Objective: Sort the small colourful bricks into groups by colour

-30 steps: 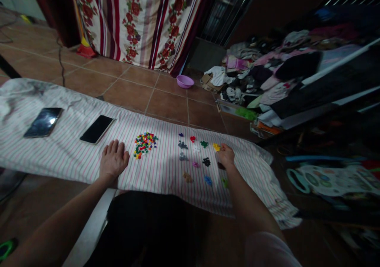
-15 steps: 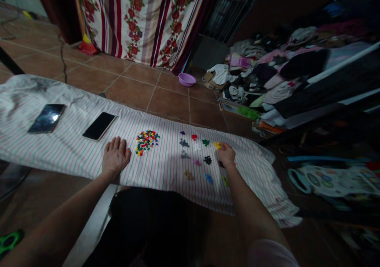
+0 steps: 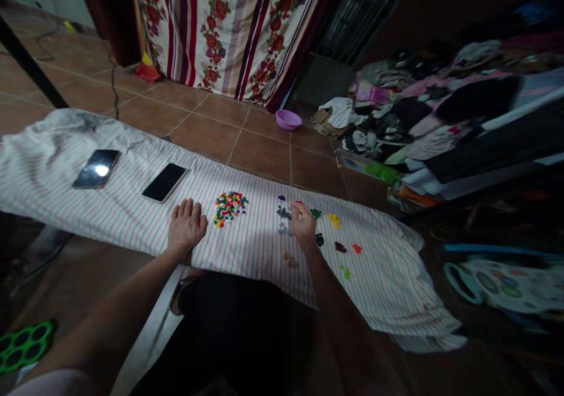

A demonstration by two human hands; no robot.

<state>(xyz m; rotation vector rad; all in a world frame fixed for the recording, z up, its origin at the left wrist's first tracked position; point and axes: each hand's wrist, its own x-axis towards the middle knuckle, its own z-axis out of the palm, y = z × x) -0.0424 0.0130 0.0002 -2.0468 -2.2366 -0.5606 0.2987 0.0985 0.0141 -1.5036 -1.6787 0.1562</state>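
Mixed pile (image 3: 229,207) of small coloured pieces lies on the striped cloth (image 3: 247,249) over the counter, just beside the left hand (image 3: 187,227). That hand rests palm down on the cloth, its grip spread apart and flat. The right hand (image 3: 303,225) hangs over the small single-colour clusters, between the grey cluster (image 3: 282,212) and the dark green cluster (image 3: 315,212). Its fingers curl downward, so I cannot tell whether the grip holds a piece. A yellow cluster (image 3: 335,220) lies further right, and a dark phone (image 3: 164,182) lies near the left hand.
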